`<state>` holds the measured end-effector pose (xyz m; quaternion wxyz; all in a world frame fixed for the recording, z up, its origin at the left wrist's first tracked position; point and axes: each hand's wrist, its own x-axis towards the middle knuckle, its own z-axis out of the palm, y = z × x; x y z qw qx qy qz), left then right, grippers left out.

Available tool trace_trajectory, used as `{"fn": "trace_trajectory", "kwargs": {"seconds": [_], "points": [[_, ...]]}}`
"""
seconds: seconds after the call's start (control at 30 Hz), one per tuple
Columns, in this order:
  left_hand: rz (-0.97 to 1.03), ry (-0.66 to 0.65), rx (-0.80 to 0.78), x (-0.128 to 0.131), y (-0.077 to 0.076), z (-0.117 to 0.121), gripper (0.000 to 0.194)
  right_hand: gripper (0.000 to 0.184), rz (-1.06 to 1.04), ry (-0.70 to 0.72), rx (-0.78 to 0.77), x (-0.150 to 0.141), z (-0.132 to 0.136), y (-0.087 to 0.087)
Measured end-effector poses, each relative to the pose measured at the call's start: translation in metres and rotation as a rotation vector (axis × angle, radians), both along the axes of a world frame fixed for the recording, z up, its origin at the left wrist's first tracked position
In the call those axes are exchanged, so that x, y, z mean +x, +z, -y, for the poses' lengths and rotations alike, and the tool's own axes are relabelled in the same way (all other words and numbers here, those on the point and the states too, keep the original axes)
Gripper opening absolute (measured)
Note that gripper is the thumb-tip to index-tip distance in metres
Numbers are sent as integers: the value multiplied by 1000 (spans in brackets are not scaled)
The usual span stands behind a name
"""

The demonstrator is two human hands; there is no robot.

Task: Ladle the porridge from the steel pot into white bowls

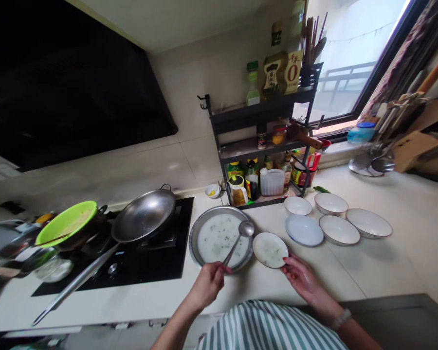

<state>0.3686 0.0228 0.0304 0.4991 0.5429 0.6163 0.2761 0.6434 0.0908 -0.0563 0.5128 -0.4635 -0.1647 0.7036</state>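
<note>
- Bare counter near the front edge, right of the small plate (270,250): open room for a hand.
- Behind it, five empty dishes (338,221) sit close together, narrow gaps only.
- Spice rack (263,146) blocks the back.
- Left: metal basin (196,232) just beside the plate, ladle (238,240) angled over it.
- Wok handle (76,282) crosses the stove (149,267).
</note>
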Motion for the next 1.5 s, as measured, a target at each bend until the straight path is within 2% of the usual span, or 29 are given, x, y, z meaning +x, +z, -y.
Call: {"fn": "trace_trajectory", "kwargs": {"seconds": [0.07,0.17,0.33,0.47,0.53,0.73,0.97,1.17,1.5], "points": [[103,123,-119,-8,-8,-4,46,26,12,16,10,0,-1,-1],[85,226,-193,-15,-17,-8,40,25,21,18,6,1,-3,-2],[-110,244,-216,-12,-28,-14,27,26,22,0,-16,2,-4,-2],[-138,233,-245,-6,-31,-18,27,25,37,1,-5,3,-3,-2],[-89,236,-249,-4,-31,-20,28,25,47,4,-1,4,-3,-3],[220,300,-327,-5,-22,-20,22,25,75,3,9,6,-2,-5],[421,383,-410,-17,-12,-17,16,25,74,11,7,7,-3,-7],[495,405,-464,-21,-7,-13,15,29,44,11,-15,8,-3,-6],[533,372,-455,-25,0,-8,21,24,77,17,-4,8,-2,-8]]}}
